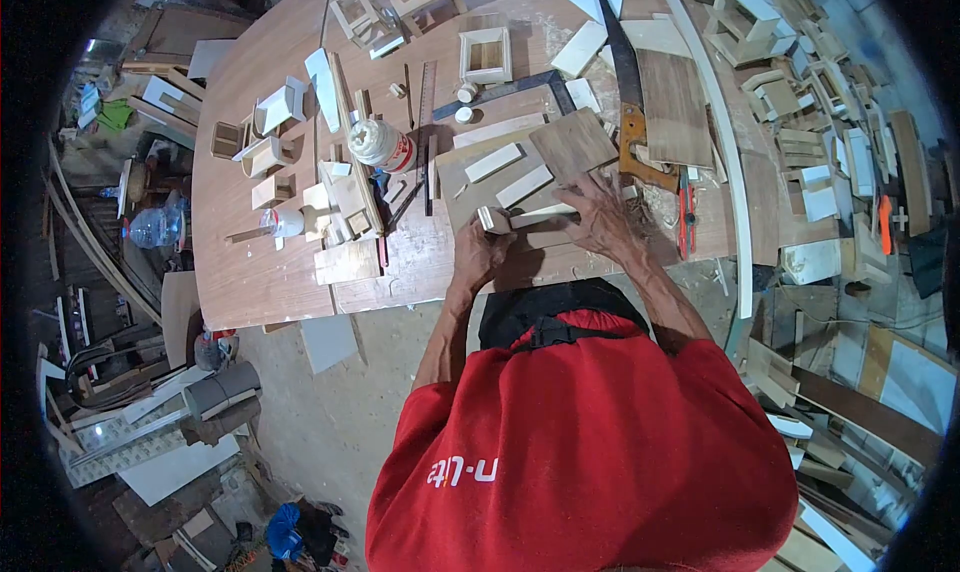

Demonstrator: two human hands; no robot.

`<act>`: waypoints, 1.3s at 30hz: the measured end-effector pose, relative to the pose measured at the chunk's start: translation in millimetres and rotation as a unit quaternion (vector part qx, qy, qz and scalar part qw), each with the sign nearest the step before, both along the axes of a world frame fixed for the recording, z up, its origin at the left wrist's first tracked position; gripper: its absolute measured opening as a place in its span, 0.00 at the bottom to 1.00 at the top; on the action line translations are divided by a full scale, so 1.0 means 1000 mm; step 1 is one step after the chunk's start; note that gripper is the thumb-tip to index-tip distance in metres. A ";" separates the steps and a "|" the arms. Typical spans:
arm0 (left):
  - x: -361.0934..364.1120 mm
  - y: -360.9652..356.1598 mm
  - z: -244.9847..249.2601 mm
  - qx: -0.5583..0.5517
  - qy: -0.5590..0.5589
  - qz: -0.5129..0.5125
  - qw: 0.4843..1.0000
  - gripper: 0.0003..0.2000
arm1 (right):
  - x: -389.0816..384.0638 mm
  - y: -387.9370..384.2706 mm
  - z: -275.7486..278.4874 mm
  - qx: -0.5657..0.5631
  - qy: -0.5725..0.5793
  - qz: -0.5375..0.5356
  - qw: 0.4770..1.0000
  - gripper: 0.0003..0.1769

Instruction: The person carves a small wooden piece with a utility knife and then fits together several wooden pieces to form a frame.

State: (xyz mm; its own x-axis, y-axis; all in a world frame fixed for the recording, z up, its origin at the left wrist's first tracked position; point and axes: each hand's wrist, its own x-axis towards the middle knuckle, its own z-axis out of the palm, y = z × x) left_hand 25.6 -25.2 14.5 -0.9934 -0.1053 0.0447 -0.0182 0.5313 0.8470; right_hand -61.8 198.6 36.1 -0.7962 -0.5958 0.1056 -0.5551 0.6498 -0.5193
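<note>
My left hand (482, 250) is closed around a small pale wooden block (493, 219) near the table's front edge. From that block a thin wooden strip (543, 214) runs right to my right hand (606, 218), whose thumb and fingers close on its far end. Just beyond the hands, two short pale wood pieces (525, 186) lie on a flat board (462, 186). A square brown wood panel (575, 144) rests beside them, close to the right fingertips.
A handsaw (632, 122) and a red cutter (687, 215) lie to the right. A metal square (520, 92), an open white glue tub (383, 146) and a ruler (428, 122) are on the table. Small wooden frames (486, 55) stand behind. A long white strip (735, 172) lines the right edge.
</note>
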 end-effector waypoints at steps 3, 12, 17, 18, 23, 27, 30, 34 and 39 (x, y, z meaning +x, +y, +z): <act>0.001 -0.001 -0.005 -0.020 0.004 -0.014 1.000 0.13 | -0.006 -0.015 -0.005 -0.029 0.012 -0.011 0.999 0.20; 0.002 -0.001 -0.007 -0.016 0.014 -0.006 1.000 0.13 | -0.023 -0.036 -0.019 0.072 0.002 0.008 0.997 0.23; -0.002 0.000 0.003 -0.016 0.007 -0.016 1.000 0.12 | -0.017 -0.028 -0.026 0.020 -0.020 0.000 1.000 0.25; -0.002 0.000 0.000 -0.016 0.007 -0.018 1.000 0.12 | -0.018 -0.026 -0.026 0.027 -0.021 0.004 0.999 0.25; -0.005 -0.008 -0.010 -0.052 -0.019 -0.024 0.998 0.12 | -0.020 -0.024 -0.027 0.020 0.000 0.005 1.000 0.24; -0.007 -0.009 -0.013 -0.039 -0.018 0.002 0.999 0.13 | -0.017 -0.020 -0.024 0.013 0.064 -0.007 0.998 0.22; -0.011 -0.007 -0.009 -0.021 -0.015 0.012 1.000 0.13 | -0.018 -0.019 -0.024 0.017 0.049 0.017 0.999 0.21; -0.012 -0.004 -0.007 -0.004 -0.022 0.037 0.999 0.13 | -0.015 -0.022 -0.024 0.022 0.029 0.019 0.999 0.20; -0.014 -0.001 0.004 -0.006 -0.032 0.036 0.999 0.14 | -0.015 -0.023 -0.018 0.034 0.017 0.018 0.999 0.20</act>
